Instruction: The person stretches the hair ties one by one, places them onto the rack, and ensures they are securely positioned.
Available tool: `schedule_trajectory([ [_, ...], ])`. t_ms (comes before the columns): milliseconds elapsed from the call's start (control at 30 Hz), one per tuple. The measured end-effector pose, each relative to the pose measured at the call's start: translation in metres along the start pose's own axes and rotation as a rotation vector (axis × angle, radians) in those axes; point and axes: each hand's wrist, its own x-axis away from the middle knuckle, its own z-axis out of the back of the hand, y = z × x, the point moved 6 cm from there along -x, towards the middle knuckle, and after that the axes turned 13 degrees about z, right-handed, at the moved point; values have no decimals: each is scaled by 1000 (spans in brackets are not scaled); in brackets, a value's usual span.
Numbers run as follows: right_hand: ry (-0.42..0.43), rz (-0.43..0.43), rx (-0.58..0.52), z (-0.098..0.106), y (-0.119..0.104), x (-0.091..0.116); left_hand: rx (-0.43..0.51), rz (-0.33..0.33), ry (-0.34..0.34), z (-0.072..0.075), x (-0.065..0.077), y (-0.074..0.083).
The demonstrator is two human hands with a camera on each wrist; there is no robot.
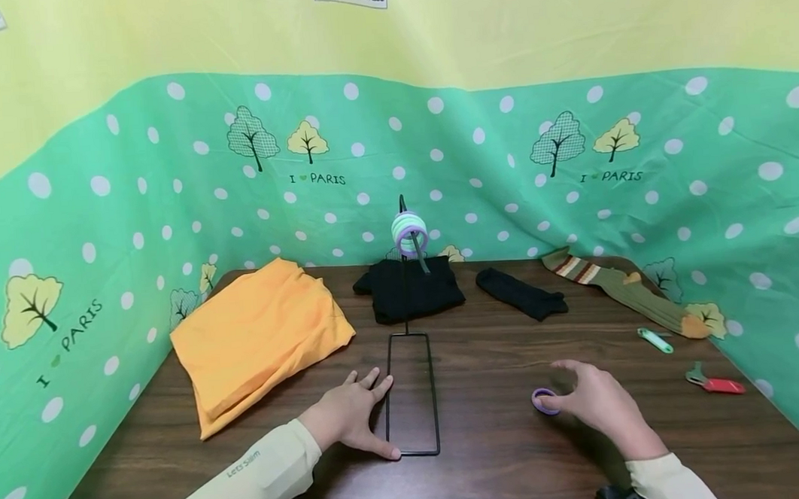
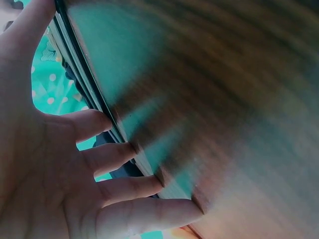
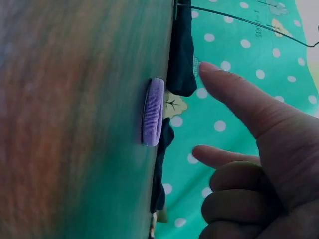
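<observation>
A black wire stand [image 1: 435, 398] has a rectangular base flat on the table and an upright rod behind it. Several mint-green and purple rings [image 1: 408, 223] hang together on its top arm. My left hand [image 1: 354, 414] lies with spread fingers at the base's left side, the thumb at its near corner. One purple ribbed ring [image 3: 153, 112] rests on the table. Close above it is my right hand [image 1: 600, 405], its thumb and index finger held apart. In the right wrist view, the ring is outside the fingers and the other fingers are bent.
Folded orange cloth [image 1: 262, 339] lies at the left. Behind the stand is a folded black garment [image 1: 415, 290], with a black sock [image 1: 520, 292] and a patterned green sock [image 1: 621, 287] to its right. A green-handled cutter [image 1: 655, 340] and a red-handled tool [image 1: 721, 385] lie at the right edge.
</observation>
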Motion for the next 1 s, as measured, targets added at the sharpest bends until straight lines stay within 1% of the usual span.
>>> schedule_trajectory([
  [167, -67, 9, 17, -5, 7, -3, 15, -3, 0, 0, 0, -1],
  [333, -82, 30, 15, -11, 10, -4, 15, -3, -2, -2, 1, -1],
  [500, -57, 45, 30, -12, 9, -4, 20, -8, 2, -2, 2, -1],
  [800, -30, 12, 23, -13, 5, -4, 17, -6, 1, 1, 3, -2],
  [900, 12, 32, 19, -10, 0, -4, 20, -6, 2, 1, 3, -2],
  [1000, 84, 75, 9, -3, -12, -4, 16, -8, 9, 1, 3, -3],
])
